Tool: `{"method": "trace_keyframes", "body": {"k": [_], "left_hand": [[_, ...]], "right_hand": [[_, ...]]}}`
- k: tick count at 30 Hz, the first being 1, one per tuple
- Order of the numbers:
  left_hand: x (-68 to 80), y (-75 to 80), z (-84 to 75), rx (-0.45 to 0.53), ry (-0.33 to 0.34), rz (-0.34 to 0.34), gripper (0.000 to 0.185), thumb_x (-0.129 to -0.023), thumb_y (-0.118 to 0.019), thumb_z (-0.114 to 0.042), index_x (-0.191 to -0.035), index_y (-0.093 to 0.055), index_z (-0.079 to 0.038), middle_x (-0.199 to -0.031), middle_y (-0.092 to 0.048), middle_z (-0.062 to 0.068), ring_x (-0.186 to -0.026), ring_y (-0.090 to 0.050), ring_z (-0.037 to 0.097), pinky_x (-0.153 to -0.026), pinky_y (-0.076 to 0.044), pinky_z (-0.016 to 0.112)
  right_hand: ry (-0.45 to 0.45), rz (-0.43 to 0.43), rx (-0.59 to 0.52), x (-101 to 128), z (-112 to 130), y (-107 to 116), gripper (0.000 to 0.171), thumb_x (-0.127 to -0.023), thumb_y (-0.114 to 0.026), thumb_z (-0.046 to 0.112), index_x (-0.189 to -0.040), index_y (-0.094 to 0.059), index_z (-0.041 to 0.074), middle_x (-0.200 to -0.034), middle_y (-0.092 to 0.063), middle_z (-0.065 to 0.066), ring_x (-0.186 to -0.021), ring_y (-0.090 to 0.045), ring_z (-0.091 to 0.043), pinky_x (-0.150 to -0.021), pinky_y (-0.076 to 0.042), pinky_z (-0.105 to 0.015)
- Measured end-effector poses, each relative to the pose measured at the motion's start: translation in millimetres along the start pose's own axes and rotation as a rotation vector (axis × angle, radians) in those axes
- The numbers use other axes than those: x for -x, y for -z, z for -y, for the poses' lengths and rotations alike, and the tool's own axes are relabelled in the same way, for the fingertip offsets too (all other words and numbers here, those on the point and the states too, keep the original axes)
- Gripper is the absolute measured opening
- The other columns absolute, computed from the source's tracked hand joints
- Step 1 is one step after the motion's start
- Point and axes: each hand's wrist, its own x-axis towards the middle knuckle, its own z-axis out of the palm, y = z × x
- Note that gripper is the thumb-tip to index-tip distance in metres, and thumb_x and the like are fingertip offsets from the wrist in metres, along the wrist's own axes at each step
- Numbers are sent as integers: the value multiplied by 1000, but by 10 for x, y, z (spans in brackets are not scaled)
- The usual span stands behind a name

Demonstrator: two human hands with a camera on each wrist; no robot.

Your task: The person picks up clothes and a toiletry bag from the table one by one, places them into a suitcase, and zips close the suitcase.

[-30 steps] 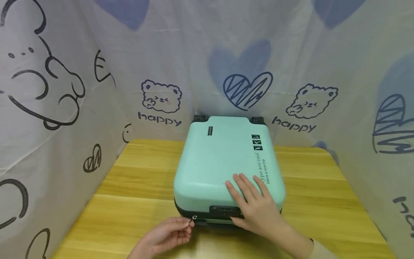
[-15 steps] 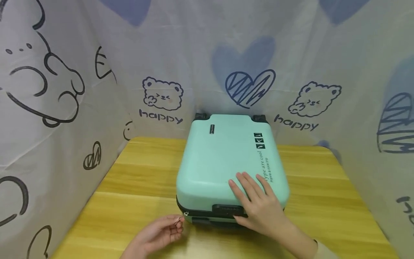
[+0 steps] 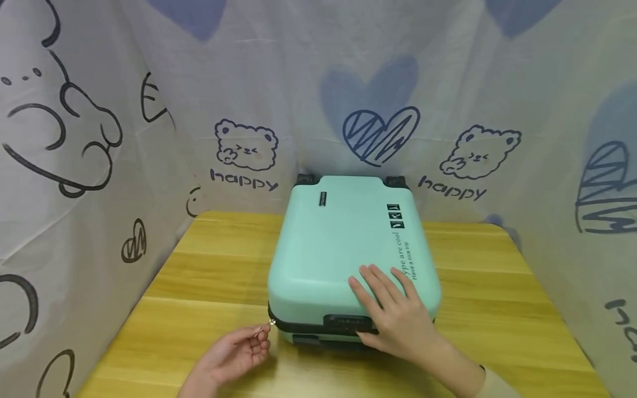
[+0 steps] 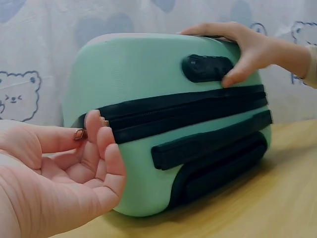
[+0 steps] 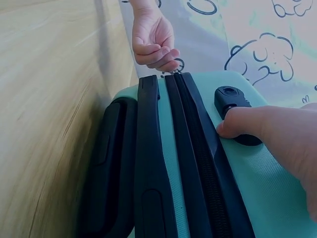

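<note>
While pinched, zipper pull (image 4: 79, 134) mostly hidden | left hand (image 3: 234, 354) fingers (image 4: 94, 130) cover it

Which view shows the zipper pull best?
Left wrist: the zipper pull is close up, pinched by the left hand at the suitcase corner. Head view shows a tiny glint; right wrist shows it far off, mostly hidden by fingers.

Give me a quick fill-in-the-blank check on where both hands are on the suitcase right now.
1. The left hand pinches the metal zipper ____ at the suitcase corner.
2. The right hand rests on the ____ shell, thumb by the black lock.
3. The suitcase lies on a ____ table.

Missing words: pull; mint-green; wooden
</note>
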Motion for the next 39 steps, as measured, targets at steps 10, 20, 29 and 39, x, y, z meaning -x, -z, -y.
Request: {"method": "trace_keyframes", "body": {"k": [10,20,29,39], "left_hand": [[-9,38,-66,58,29,5,47,-106,-19,-13,-112,-65,-7,-103,-66,-4,-95,-59,7,-94,-48,21],[-12,36,-62,-226,-24,-25,46,-106,-22,-11,-114,-67,-12,-103,-68,-6,-95,-60,6,-90,-50,23],[-36,60,-74,-345,17,-105,37,-107,-31,-23,-115,-65,-9,-97,-69,-5,-87,-62,6,-81,-52,23],[-35,7,-24,-689,-46,-359,33,-100,-52,-22,-121,-58,4,-95,-66,-3,-86,-60,9,-80,-52,25]], "right_hand": [[4,28,1,0,3,-1,115,-52,-84,66,-145,-47,10,-139,-57,-17,-127,-55,-32,-101,-42,-57],[-33,63,-13,9,36,39,119,-49,-87,63,-146,-44,10,-143,-52,-18,-132,-50,-33,-104,-39,-57],[-42,71,-13,-2,47,33,120,-49,-88,63,-147,-43,11,-145,-50,-18,-133,-49,-33,-105,-38,-56],[-53,81,-21,11,51,25,120,-49,-88,62,-148,-42,12,-146,-48,-17,-134,-47,-33,-106,-36,-56]]}}
